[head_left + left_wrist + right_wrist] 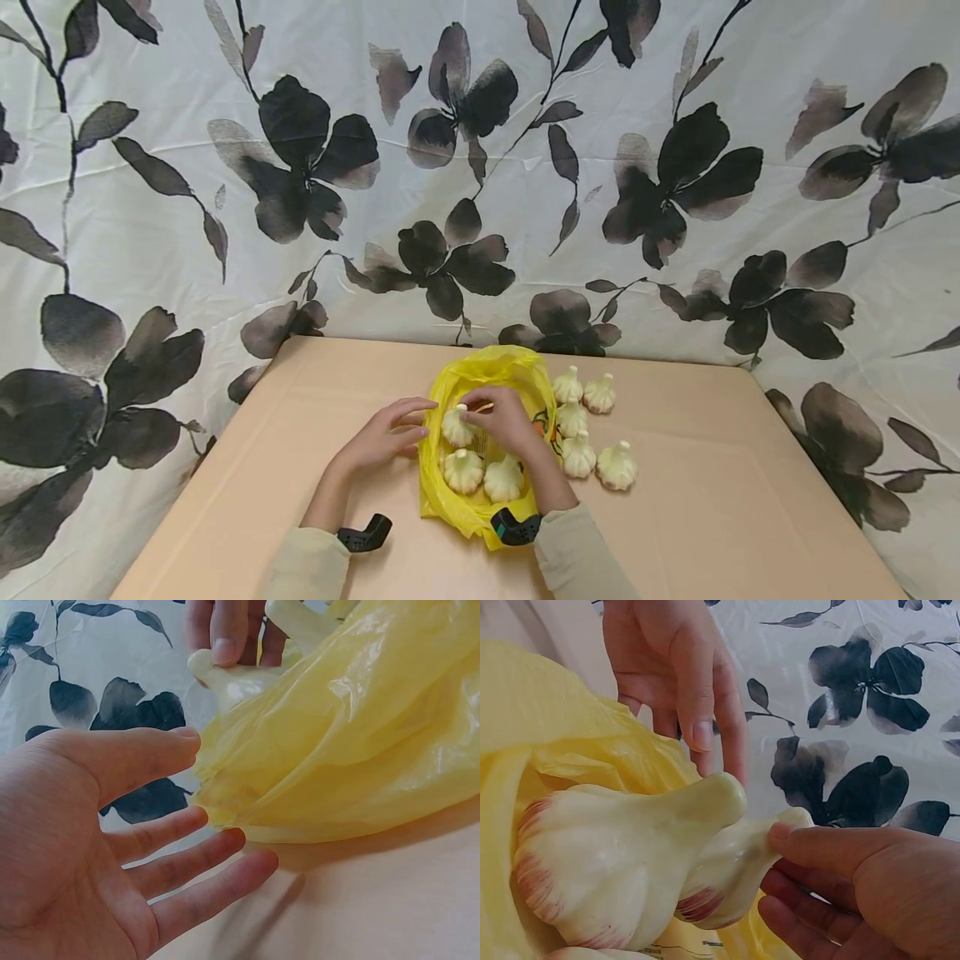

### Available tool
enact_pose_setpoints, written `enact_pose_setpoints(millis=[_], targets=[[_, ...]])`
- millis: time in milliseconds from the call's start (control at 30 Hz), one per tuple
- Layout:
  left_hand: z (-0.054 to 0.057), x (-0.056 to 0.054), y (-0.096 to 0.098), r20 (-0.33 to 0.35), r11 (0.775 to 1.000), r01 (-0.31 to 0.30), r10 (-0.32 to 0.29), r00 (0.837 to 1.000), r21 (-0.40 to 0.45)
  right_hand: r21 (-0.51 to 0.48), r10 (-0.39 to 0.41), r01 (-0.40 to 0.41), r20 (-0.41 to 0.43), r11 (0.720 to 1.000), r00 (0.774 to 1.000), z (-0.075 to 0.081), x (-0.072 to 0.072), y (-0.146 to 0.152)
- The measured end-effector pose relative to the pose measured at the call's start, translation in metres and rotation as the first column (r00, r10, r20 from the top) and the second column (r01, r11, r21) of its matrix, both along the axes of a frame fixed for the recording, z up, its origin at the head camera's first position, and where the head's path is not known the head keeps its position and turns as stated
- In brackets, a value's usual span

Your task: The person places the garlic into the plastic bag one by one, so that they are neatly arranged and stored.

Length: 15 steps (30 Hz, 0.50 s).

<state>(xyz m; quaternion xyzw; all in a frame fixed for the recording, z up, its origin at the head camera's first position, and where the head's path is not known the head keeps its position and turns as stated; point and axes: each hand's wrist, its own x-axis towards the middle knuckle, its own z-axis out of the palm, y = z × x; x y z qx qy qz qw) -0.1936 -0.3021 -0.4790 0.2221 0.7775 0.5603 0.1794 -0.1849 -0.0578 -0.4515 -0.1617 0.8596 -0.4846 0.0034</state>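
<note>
A yellow plastic bag [487,364] lies with its mouth spread wide, several garlic bulbs inside. My right hand [504,419] reaches into it and pinches one garlic bulb [457,427] by its stem between thumb and fingers. In the right wrist view another garlic bulb [607,862] with reddish streaks sits in front of the pinched one. My left hand [386,435] is beside the bag's left rim, fingers extended and apart. In the left wrist view its fingertips are right at the yellow plastic, holding nothing.
Several more garlic bulbs [577,454] stand on the tan table [712,500] just right of the bag. Behind the table hangs a white cloth [540,225] with a dark flower print. Each wrist wears a black device [365,533].
</note>
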Motion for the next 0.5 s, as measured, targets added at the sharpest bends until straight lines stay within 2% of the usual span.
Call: enact_pose_setpoints(millis=[500], targets=[[-0.003, -0.003, 0.000, 0.020, 1.000, -0.003, 0.003, 1.000, 0.027, 0.050, 0.013, -0.015, 0.034, 0.999, 0.999, -0.010, -0.009, -0.004]])
